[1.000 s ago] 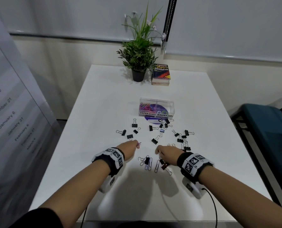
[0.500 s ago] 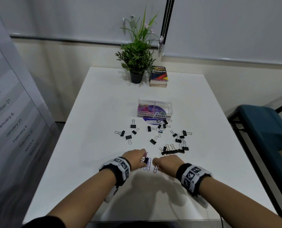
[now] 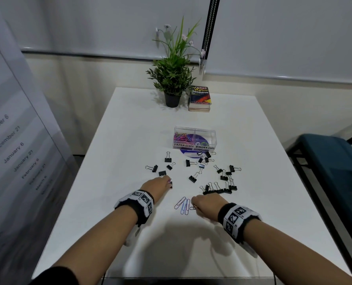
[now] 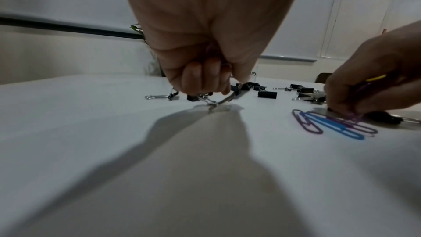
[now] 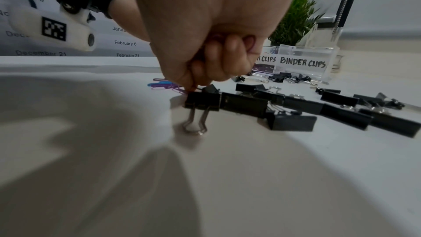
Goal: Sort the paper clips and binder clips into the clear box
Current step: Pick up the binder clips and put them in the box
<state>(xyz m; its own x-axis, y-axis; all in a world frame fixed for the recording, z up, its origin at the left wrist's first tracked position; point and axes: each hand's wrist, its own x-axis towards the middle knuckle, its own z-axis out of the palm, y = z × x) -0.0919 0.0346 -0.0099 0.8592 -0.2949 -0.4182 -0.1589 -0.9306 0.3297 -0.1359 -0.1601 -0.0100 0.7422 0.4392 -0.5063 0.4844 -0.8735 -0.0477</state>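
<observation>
A clear two-part box labelled PAPER CLIPS and BINDER CLIPS stands mid-table, with coloured paper clips in its left part. Black binder clips lie scattered in front of it. My left hand is curled, with purple paper clips tucked inside, and its fingertips pinch a black binder clip whose silver handles touch the table. My right hand is curled round yellow and purple paper clips and pinches another from the blue and purple paper clips lying on the table.
A potted plant and a stacked book stand at the table's far edge. A purple disc lies under the box. A blue chair is on the right and a dated banner on the left.
My left hand has moved forward and left from the paper clips, taking the black binder clip with it. My right hand has stayed at the paper clips.
</observation>
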